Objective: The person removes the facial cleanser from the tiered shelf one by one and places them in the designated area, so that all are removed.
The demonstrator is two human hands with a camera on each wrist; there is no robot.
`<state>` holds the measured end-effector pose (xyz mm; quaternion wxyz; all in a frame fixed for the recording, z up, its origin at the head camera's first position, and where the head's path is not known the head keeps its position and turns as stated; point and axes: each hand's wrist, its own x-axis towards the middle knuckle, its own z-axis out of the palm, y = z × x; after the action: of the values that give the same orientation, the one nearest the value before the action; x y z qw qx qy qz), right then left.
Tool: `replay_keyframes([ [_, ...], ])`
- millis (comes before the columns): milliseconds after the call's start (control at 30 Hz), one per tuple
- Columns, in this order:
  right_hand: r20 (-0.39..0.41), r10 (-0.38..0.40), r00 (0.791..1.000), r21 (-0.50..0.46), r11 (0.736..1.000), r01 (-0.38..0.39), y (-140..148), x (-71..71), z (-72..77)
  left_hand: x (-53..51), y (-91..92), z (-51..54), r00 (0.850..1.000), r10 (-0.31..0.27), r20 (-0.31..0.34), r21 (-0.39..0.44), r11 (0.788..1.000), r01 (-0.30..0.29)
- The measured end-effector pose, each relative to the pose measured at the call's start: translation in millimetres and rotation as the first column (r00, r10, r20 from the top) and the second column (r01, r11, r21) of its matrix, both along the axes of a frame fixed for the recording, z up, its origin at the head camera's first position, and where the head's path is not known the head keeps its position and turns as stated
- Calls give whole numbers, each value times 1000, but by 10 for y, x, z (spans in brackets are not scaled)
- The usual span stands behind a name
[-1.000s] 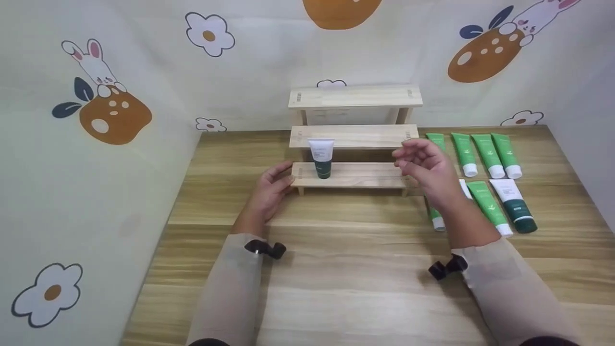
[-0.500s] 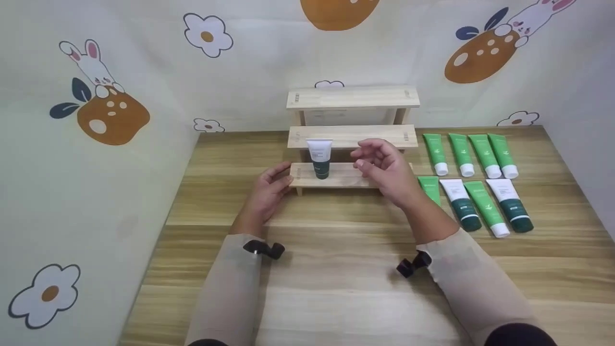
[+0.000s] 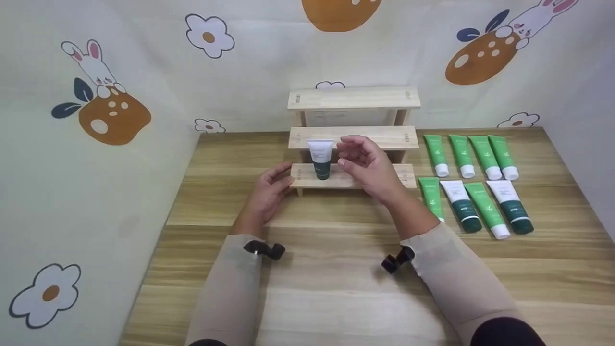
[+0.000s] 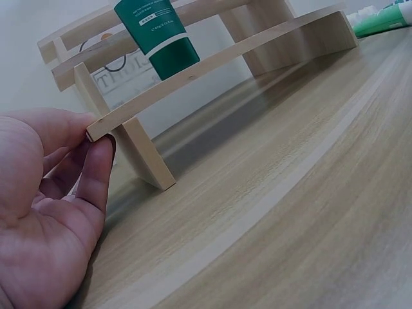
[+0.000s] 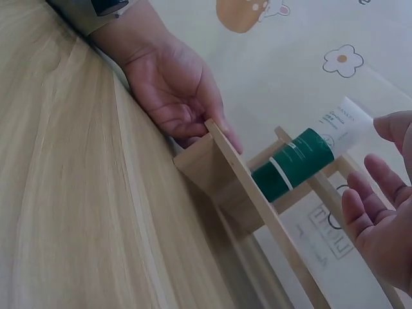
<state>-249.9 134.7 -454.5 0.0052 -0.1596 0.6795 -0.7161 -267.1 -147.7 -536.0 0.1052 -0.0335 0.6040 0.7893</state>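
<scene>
A three-step wooden display shelf [image 3: 353, 98] stands against the back wall. On the left part of its lowest step, a white and dark green squeeze tube [image 3: 321, 159] stands upright on its cap. My left hand [image 3: 269, 193] pinches the left end of that step between thumb and fingers, as the left wrist view shows at the board's corner [image 4: 112, 122]. Just right of the tube hovers my right hand [image 3: 367, 168], fingers loosely bent and holding nothing. A gap separates its fingers from the tube [image 5: 293, 164] in the right wrist view.
Right of the shelf, several tubes lie in two rows on the wood-grain table [image 3: 312, 288]. Most are green with white caps, like this green tube [image 3: 484, 156]; others are white and dark green, like this tube [image 3: 510, 206]. Patterned wall covering [image 3: 158, 72] encloses the table's back and sides.
My right hand has moved left from the shelf's right end to beside the standing tube, uncovering the tubes lying at right. My left hand stays on the step's end; the standing tube has not moved.
</scene>
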Motion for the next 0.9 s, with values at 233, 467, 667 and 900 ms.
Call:
replay_keyframes([
  [233, 31, 19, 999, -13, 1000, -18, -156, -65, 27, -1, -5, -6, 1000, -3, 1, 5, 1000, 3],
  [467, 11, -46, 999, 26, 999, 46, -237, -90, 29, 1, -6, -6, 1000, -5, -4, -11, 1000, 4],
  [667, 10, -104, 995, -22, 994, 104, -212, -91, -2, 2, -13, 0, 1000, -9, -1, -26, 1000, 9],
  [900, 4, -137, 991, -27, 990, 137, -104, -50, 1, -4, -11, -19, 1000, 1, -10, -13, 1000, -1],
])
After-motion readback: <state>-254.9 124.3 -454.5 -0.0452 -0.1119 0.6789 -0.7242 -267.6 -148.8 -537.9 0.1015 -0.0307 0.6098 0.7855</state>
